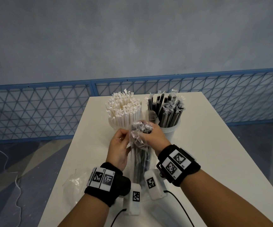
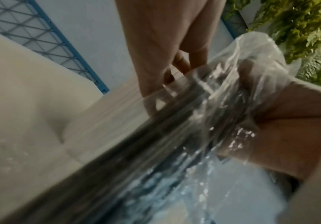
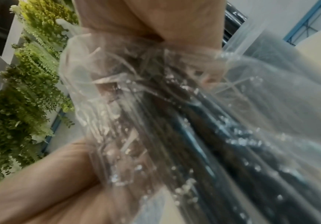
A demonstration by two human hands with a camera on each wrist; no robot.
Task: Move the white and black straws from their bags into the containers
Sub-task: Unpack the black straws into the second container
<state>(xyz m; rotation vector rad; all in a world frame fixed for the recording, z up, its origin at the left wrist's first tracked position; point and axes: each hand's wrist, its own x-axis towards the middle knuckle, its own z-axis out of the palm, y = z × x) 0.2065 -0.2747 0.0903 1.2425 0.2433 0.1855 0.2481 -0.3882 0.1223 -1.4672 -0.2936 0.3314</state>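
White surface [image 1: 206,145]. At its far end stand two tubs: the left container [image 1: 114,124] packed with white straws [image 1: 124,107], the right container [image 1: 170,131] part-filled with wrapped black straws [image 1: 166,110]. In front of them a clear bag [image 1: 139,163] of black straws stands upright — a light, stiff bundle in thin, slippery film. Right hand [image 1: 150,136] is clenched around the straw tops at the bag mouth; left hand [image 1: 118,148] pinches the film beside it. Best grip, likely: the bundle itself, near the top, not the film.
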